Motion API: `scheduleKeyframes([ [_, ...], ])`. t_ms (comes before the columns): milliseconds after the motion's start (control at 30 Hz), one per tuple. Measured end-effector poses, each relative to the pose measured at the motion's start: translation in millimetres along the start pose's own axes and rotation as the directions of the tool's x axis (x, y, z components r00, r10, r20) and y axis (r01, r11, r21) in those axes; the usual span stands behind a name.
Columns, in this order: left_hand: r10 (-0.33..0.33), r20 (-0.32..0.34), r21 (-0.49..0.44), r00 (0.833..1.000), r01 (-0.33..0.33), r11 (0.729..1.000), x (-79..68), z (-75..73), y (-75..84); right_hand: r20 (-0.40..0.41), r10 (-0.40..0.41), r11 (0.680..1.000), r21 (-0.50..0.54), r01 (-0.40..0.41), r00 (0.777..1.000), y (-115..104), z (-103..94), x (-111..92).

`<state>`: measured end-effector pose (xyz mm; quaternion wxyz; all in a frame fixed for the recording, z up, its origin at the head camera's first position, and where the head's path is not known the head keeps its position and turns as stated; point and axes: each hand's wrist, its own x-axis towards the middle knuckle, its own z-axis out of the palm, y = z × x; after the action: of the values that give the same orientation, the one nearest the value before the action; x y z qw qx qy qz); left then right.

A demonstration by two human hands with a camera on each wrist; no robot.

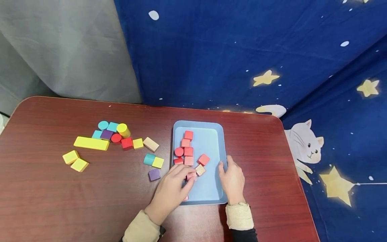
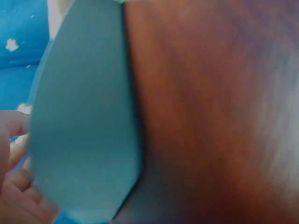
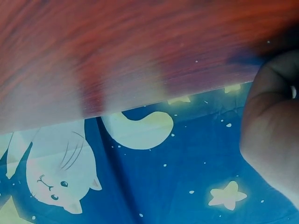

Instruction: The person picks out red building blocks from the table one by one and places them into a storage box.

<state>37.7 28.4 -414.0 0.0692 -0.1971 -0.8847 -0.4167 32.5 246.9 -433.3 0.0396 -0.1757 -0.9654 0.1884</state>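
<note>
A light blue tray (image 1: 211, 134) lies on the table with several red blocks (image 1: 188, 151) standing in its left part. Over the tray's lower left, my left hand (image 1: 170, 191) pinches a red block (image 1: 191, 175) between thumb and fingers. Right beside that block is a pale wooden block (image 1: 200, 170), with another red block (image 1: 203, 159) above it. On the other side, my right hand (image 1: 232, 179) grips the tray's right rim, thumb inside and fingers outside. The left wrist view shows the tray's outer wall (image 2: 88, 112) close up; the held block is hidden there.
Left of the tray lie several loose blocks: a long yellow bar (image 1: 91, 143), a yellow cylinder (image 1: 123, 130), a purple block (image 1: 154, 174), a teal cylinder (image 1: 149, 159) and a natural wood block (image 1: 151, 144). A blue starry curtain (image 1: 211, 60) hangs behind the table (image 1: 257, 141).
</note>
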Motion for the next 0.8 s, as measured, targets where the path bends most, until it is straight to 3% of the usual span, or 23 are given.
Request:
scheduleKeyframes([
  [167, 0.001, -0.071, 0.029, 0.998, 0.001, 1.000, 3.7, -29.5, -3.6, 0.002, -0.001, 1.000, -0.003, 0.001, 1.000, 0, -0.5, 1],
  [433, -0.117, -0.079, 0.151, 0.990, 0.128, 0.980, 10.4, -69.7, -29.5, 0.013, 0.013, 1.000, -0.003, -0.013, 1.000, 1, 0.2, -1],
  [567, -0.132, -0.104, 0.195, 0.986, 0.151, 0.969, 9.4, -80.9, -47.1, 0.005, 0.006, 1.000, -0.004, -0.006, 1.000, 1, 0.6, -1],
  [800, -0.112, -0.154, 0.261, 0.982, 0.150, 0.954, 2.2, -88.1, -71.9, -0.006, -0.009, 1.000, -0.001, 0.009, 1.000, 1, 2.2, 0],
])
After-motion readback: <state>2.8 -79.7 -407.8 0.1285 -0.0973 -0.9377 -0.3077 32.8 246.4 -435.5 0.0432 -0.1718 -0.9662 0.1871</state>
